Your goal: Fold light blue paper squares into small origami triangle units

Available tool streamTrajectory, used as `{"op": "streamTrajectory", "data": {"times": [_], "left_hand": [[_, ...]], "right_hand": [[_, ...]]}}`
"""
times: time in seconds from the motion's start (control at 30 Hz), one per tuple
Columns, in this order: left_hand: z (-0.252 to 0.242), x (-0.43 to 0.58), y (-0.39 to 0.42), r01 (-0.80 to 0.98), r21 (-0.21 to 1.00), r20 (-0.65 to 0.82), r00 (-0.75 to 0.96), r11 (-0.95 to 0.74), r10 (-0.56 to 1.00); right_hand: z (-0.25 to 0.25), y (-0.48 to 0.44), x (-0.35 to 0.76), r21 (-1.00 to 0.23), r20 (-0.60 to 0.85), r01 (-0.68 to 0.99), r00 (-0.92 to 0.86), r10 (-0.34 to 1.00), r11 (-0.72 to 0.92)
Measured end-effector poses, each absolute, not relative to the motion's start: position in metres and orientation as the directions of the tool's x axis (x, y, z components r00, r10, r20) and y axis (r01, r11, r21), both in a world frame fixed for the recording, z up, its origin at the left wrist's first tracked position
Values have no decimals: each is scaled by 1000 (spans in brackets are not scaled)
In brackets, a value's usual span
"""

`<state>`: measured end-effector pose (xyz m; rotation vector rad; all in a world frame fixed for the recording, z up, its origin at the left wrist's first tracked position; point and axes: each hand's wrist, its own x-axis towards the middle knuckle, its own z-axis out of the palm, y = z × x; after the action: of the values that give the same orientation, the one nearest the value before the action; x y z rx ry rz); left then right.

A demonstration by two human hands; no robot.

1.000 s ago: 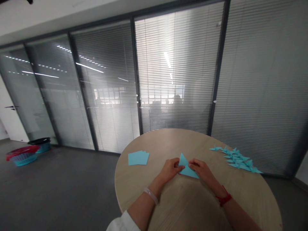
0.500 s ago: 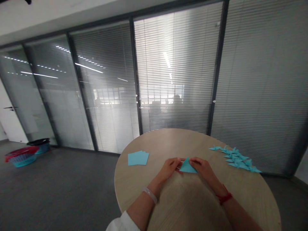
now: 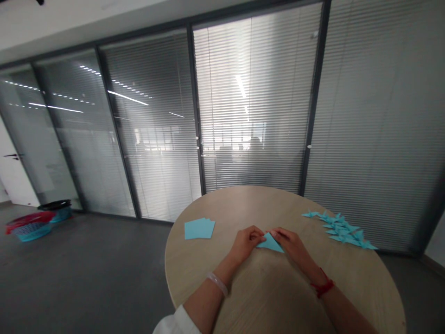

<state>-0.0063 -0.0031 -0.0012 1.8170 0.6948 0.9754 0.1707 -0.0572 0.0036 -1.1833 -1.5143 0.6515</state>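
Glass makes the biggest thing here: a wall of panels [image 3: 257, 93] with blinds and dark frames, standing behind a round wooden table [image 3: 243, 204]. On the floor at the far left are two baskets, one blue with a red lining [image 3: 31, 231] and, just behind it, one with a black lining [image 3: 62, 214]. At the right part of the table lies a row of folded blue paper birds [image 3: 342, 229], running slantwise towards the near right. The left hand [image 3: 245, 241] and the right hand [image 3: 288, 241] meet near the middle of the table. To their left, well apart, lies a small stack of blue sheets [image 3: 199, 229], not quite aligned.

Between the two hands is the folded paper [image 3: 271, 244], a blue triangle. Its tip points away from the person, to the glass; its long axis goes from left to right, with the right end a little nearer. Left thumb and fingers pinch its left side, right ones pinch its upper right edge. Whether it touches the table, I cannot tell. Smallest are a pale bracelet [image 3: 218, 283] on the left wrist and a red band [image 3: 324, 286] on the right.
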Motion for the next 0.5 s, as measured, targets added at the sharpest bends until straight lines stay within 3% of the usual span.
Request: {"op": "streamTrajectory", "data": {"times": [0.23, 0.5], "left_hand": [[5, -7, -9, 185, 834, 345, 560, -519, 754], [2, -7, -7, 208, 840, 295, 599, -501, 744]], "right_hand": [[0, -56, 171, -857, 378, 393, 38, 925, 334], [3, -59, 172, -818, 451, 442, 94, 887, 369]]}}
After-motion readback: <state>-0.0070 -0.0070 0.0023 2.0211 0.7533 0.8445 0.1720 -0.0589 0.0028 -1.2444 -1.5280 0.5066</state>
